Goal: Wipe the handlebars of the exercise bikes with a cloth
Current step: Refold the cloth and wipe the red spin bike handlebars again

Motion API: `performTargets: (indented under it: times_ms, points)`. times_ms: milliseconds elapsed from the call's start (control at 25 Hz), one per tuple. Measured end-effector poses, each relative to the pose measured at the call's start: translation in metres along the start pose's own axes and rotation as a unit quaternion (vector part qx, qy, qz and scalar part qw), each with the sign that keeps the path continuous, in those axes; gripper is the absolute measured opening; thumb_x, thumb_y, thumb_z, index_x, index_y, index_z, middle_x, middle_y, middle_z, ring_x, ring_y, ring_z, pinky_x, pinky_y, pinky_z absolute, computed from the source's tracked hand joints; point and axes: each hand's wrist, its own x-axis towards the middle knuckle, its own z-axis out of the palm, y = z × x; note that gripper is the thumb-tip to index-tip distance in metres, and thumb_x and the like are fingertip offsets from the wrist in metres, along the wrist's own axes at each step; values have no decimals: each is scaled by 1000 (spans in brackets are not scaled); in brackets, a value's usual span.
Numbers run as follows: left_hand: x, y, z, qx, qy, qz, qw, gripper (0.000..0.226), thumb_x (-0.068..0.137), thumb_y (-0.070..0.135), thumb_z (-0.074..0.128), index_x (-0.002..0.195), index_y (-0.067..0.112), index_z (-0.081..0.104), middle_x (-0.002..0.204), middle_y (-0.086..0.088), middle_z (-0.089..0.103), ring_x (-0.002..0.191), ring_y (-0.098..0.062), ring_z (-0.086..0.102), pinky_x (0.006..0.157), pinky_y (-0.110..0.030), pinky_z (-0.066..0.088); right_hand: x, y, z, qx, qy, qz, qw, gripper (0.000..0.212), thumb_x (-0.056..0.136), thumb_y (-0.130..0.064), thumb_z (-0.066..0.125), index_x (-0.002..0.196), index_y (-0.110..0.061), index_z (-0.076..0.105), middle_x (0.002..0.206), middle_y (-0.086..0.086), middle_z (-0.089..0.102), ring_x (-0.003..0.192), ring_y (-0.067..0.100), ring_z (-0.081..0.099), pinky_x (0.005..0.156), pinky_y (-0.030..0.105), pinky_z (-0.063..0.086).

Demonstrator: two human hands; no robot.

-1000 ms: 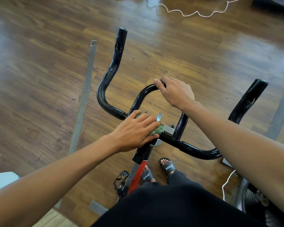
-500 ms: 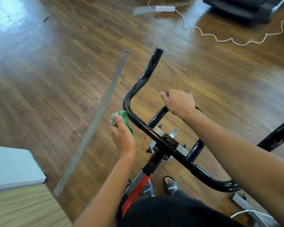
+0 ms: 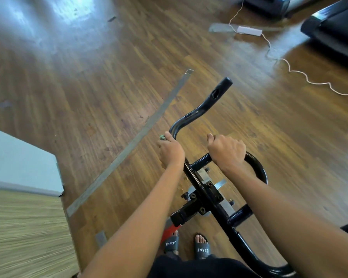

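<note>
My left hand clasps the green cloth against the left bend of the black handlebars, my right hand grips the inner loop; below, wooden floor, a white cable well apart

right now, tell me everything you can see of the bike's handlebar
The handlebar is a glossy black tube, seemingly metal: a cross tube bolted into a black clamp, a left horn curving up to its end with a slot in its side, and an inner loop. The left hand holds a green cloth against the horn's bend; the right hand grips the loop. Its right side is largely hidden.
</note>
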Motion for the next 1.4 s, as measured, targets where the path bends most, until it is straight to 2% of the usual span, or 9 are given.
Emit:
performTargets:
  times_ms: [200,400,640,720,960,1080,1200,1280,1400]
  points:
    - [-10,-18,12,12,21,9,1000,56,104,50,22,133,4,38,119,-15,59,102,-33,62,81,-43,50,-1,-2,-1,-6,4,-5,1000,68,105,-46,23,54,-17,57,48,-4,51,46,13,44,92,42,42]
    - [41,10,4,138,10,142,980,67,101,60,17,115,7,55,105,-15,67,101,-36,65,89,-48,52,-2,-2,2,-22,22,9,999,69,105,-44,25,47,-15,49,44,-4,47,41,14,41,68,32,35]
    - [66,83,28,400,-115,329,848,73,101,60,6,129,14,54,121,-15,64,118,-35,55,98,-48,35,1,-5,12,-39,48,39,997,66,103,-37,31,42,-16,41,39,-5,43,37,16,39,79,35,46]
    - [61,101,49,387,-143,372,831,71,101,59,5,125,13,54,118,-14,65,114,-35,58,94,-47,35,2,-7,11,-49,51,49,996,66,103,-39,30,43,-15,43,40,-6,43,37,15,41,85,36,44]
    - [50,142,98,154,-182,464,853,64,99,58,9,121,17,54,116,-7,66,108,-34,60,86,-41,39,3,-10,8,-37,41,68,996,67,104,-42,22,48,-17,49,42,-5,49,39,10,47,91,32,37]
    - [59,120,93,130,-167,574,791,73,98,60,14,140,9,44,134,-7,56,119,-24,56,91,-36,46,3,-10,8,-41,46,67,996,66,103,-42,22,47,-17,47,42,-5,49,39,10,45,83,32,39]
    - [82,100,83,143,-217,635,727,70,104,44,28,155,0,11,164,-13,12,152,-18,14,120,-25,19,4,-10,10,-47,65,71,994,65,102,-41,27,43,-18,38,38,-5,43,34,11,40,71,32,41]
    - [95,100,79,144,-251,673,681,67,105,33,32,156,0,3,165,-10,-5,153,-19,2,123,-36,18,5,-9,14,-47,93,79,991,64,100,-39,31,40,-18,30,33,-5,39,30,11,34,64,32,42]
    - [102,104,86,135,-216,727,637,65,106,24,39,155,1,3,164,-6,-5,153,-25,2,117,-52,30,5,-8,18,-42,122,83,988,63,98,-38,31,38,-18,26,31,-5,38,27,11,31,60,31,42]
